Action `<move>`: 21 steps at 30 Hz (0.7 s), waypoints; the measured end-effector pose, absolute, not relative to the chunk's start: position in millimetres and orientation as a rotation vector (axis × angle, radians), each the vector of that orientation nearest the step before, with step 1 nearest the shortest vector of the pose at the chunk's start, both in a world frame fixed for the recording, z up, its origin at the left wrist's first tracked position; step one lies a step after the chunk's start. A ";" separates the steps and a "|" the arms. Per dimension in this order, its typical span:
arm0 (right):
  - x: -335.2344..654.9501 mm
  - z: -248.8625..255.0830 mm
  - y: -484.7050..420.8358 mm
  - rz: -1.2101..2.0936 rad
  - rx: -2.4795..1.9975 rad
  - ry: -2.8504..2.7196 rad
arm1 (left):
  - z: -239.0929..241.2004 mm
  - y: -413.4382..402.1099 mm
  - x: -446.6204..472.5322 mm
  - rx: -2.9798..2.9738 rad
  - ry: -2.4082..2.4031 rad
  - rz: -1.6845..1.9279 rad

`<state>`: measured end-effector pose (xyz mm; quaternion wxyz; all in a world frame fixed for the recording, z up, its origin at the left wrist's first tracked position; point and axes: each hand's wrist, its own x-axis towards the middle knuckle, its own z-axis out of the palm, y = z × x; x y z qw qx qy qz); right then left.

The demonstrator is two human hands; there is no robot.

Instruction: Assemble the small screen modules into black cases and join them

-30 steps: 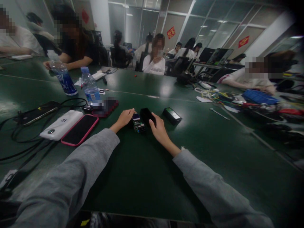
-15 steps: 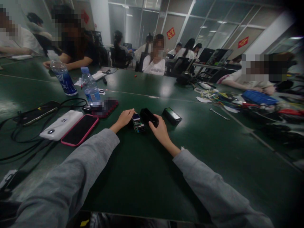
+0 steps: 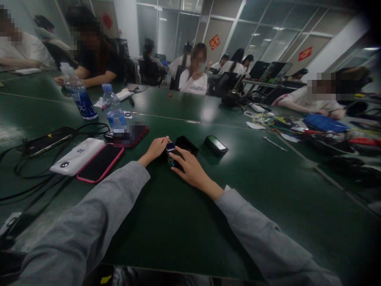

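A green circuit board (image 3: 172,160) with a small screen (image 3: 170,147) lies between my hands. My left hand (image 3: 156,149) grips its upper left end with the fingers pressed together. Across the board's lower right end reach the fingers and thumb of my right hand (image 3: 192,170), covering much of it. Just behind those fingers an open black case (image 3: 188,144) sits on the table, partly hidden. To its right is a black box (image 3: 216,145) with a lit-looking panel on top.
Left on the green table (image 3: 166,222) are a pink-edged phone (image 3: 100,163), a white power bank (image 3: 77,156), cables, and two bottles, one a clear water bottle (image 3: 112,107). A wrench-like tool (image 3: 275,143) and tangled wires (image 3: 268,119) lie right. Several people sit around.
My right hand has let go of the black case and moved left onto the circuit board. The case stays standing behind it. My left hand keeps its place.
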<state>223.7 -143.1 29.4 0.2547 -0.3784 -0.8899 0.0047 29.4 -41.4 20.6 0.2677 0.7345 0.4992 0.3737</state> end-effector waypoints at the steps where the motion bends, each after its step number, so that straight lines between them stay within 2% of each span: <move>1: 223.7 28.2 -142.4 0.041 -1.030 -2.440 | 20.8 -41.5 29.5 1.980 1.344 1.014; 6: 225.1 28.7 -142.3 0.072 -1.062 -2.441 | 21.6 -42.2 29.6 1.982 1.344 1.006; 12: 229.5 27.1 -138.0 -0.102 -1.238 -2.162 | 17.5 -39.5 28.6 1.965 1.338 1.019; 17: 240.4 14.2 -121.3 0.056 -1.339 -2.064 | 16.6 -39.7 27.2 1.950 1.337 1.016; 21: 246.6 21.1 -147.4 0.073 -1.270 -2.104 | 18.0 -41.4 26.1 1.927 1.354 0.991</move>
